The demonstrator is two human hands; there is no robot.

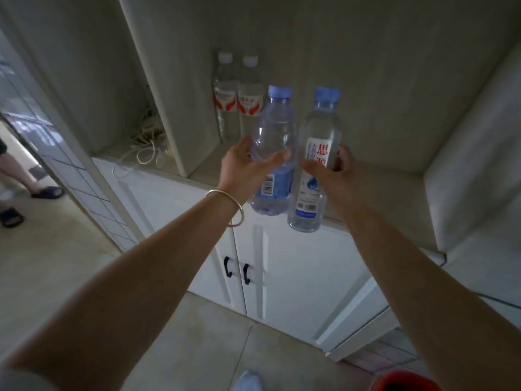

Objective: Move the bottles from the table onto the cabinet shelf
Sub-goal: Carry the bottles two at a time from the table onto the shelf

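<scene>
A: Bottles, four in view. Left hand (245,167) grips a ribbed bottle (272,153) round its middle, thumb across the front; clear plastic, blue cap, blue label with a barcode. Right hand (331,172) grips a smooth bottle (314,165) at label height; clear, blue cap, white label with red characters. Both are held upright in the air in front of the shelf (205,167), nearly touching each other.

B: Hidden parts?

A: Fingers of both hands wrap behind the bottles, so only thumbs and a few fingertips show. Small print on the labels is unreadable. The held bottles cover part of the rear pair (238,97).

B: Rear pair?

A: Two clear bottles, white caps, red-and-white labels, standing side by side against the shelf's left partition. Their bases are hard to make out in the dim recess.

B: Surroundings?

A: Pale, matt cabinet; white panelled doors (282,277) below with two dark curved handles (237,270). Tangled pale cables (146,142) lie in the left compartment. A thin metal bangle (229,208) is on the left wrist. At the left edge, someone's legs in dark sandals (46,192), cut off by the frame. A red object (406,382) is cropped at the bottom right, identity unclear.
</scene>
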